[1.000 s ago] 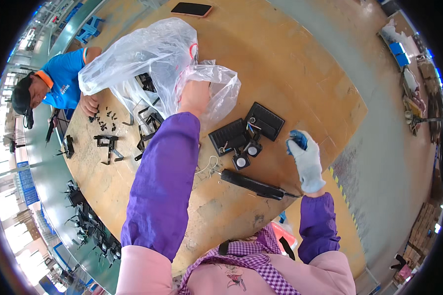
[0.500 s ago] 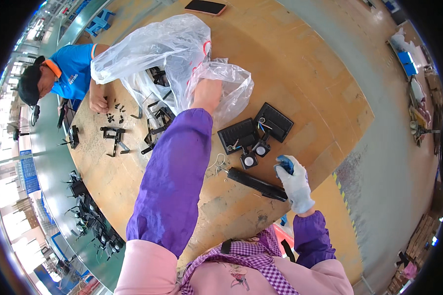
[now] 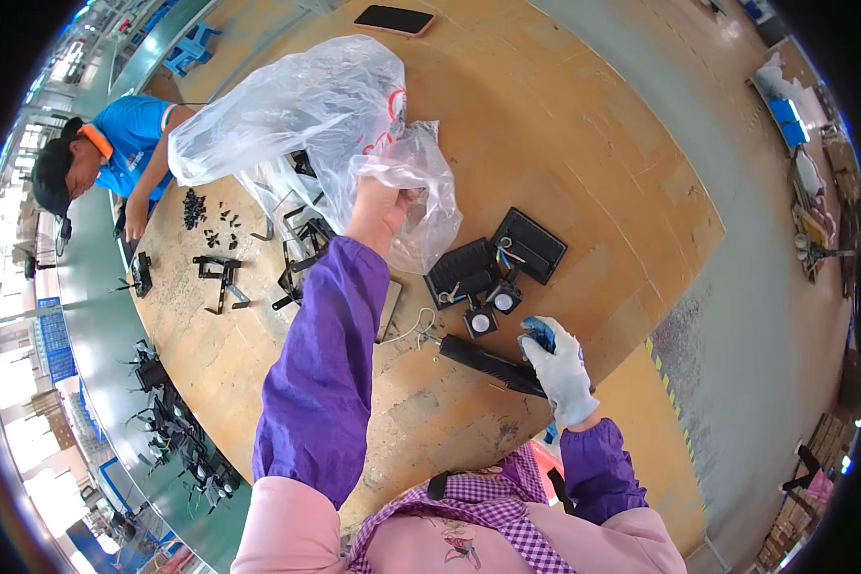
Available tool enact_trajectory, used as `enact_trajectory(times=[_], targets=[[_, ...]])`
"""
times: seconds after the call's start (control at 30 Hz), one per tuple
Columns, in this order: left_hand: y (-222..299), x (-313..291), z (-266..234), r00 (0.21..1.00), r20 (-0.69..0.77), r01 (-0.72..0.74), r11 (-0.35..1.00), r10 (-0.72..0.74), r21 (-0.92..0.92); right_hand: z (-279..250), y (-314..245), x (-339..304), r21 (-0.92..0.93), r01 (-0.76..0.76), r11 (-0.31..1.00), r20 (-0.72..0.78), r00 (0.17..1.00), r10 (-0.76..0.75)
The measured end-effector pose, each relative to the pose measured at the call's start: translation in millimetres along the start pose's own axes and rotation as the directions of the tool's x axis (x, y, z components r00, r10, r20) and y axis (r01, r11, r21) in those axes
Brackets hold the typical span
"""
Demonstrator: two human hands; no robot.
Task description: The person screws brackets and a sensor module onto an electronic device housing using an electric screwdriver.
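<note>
Workshop floor (image 3: 746,297) grey and smooth; brown worktable (image 3: 584,143) scuffed, with a matte, board-like top. Co-worker (image 3: 139,143) in blue at the far left corner, near small black parts (image 3: 194,209) lying in loose heaps.

Step in hand (judged): handling the clear plastic bag (image 3: 297,105). Bag lies across the left-centre of the table, partly over black metal brackets (image 3: 313,239). Left hand (image 3: 381,212), bare, is at its gathered near edge, film draped over the fingers. Grip: cannot tell whether they pinch the film or something within it.

Right hand (image 3: 557,371), gloved, is beside the near end of a black bar-shaped tool (image 3: 488,364); fingers curled inward. Contact with the tool, or anything pinched: cannot tell.

Next move (judged) calls for a sure hold on the slippery film and a lift that keeps it from snagging on bracket corners.

Materials: bag thin, crinkled, glossy, red print on one side. Brackets angular, flat strip, dark finish. Two black housings (image 3: 529,245) rectangular, ribbed, short coloured wires on the backs, each with a round white dome (image 3: 482,323) on a small block. White cord (image 3: 421,323) thin, loosely looped. Glove white fabric, blue coated fingertips. Sleeve covers (image 3: 325,373) purple, wrinkled, with a slight sheen.
</note>
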State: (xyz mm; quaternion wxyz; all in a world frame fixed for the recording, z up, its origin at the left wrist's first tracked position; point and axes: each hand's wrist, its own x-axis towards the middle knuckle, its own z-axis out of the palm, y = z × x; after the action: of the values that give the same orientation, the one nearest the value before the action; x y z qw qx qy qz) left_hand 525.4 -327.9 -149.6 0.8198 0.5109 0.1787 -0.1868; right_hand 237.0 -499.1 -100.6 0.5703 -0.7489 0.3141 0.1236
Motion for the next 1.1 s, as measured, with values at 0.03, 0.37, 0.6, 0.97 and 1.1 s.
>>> enact_trajectory(times=[0.03, 0.37, 0.6, 0.97, 1.1], targets=[[1, -2, -2, 0.997, 0.008, 0.073, 0.98, -0.073, -0.187, 0, -2, 0, -0.002, 0.006, 1.0, 0.007, 1.0, -0.006], [0, -5, -13, 0.979, -0.014, 0.198, 0.972, -0.201, -0.128, 10, -6, -4, 0.055, -0.06, 0.997, 0.008, 0.998, 0.059], [-1, -17, -10, 0.987, 0.016, 0.158, 0.943, -0.161, -0.292, 12, 4, -4, 0.059, 0.014, 0.998, -0.024, 1.0, -0.012], [20, -51, -29, 0.936, 0.309, 0.263, 0.92, -0.17, -0.29, 15, 12, -9, -0.039, 0.119, 0.992, -0.021, 0.993, -0.12], [38, -112, -57, 0.95, 0.255, 0.246, 0.937, -0.181, -0.248, 12, 24, -18, -0.484, 0.403, 0.777, 0.075, 0.903, -0.422]])
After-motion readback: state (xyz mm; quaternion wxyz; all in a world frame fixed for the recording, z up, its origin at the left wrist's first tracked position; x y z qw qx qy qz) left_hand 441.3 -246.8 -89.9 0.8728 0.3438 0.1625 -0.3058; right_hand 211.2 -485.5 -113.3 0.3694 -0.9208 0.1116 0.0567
